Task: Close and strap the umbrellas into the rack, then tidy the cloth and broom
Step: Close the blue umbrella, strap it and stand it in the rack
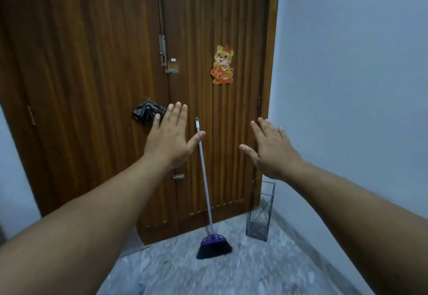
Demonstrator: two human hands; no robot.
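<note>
Two bare forearms in head view, no sleeves visible anywhere up to the frame edges. Left hand (170, 137) and right hand (269, 148) both bare: no gloves, no rings, no watch or wristband at either wrist. Backs of hands face the camera. Nails short, plain, unpainted as far as can be told; fingertips a bit blurred. Forearms smooth, no marks or tattoos seen. Nothing else of the person's body or clothing in view.
</note>
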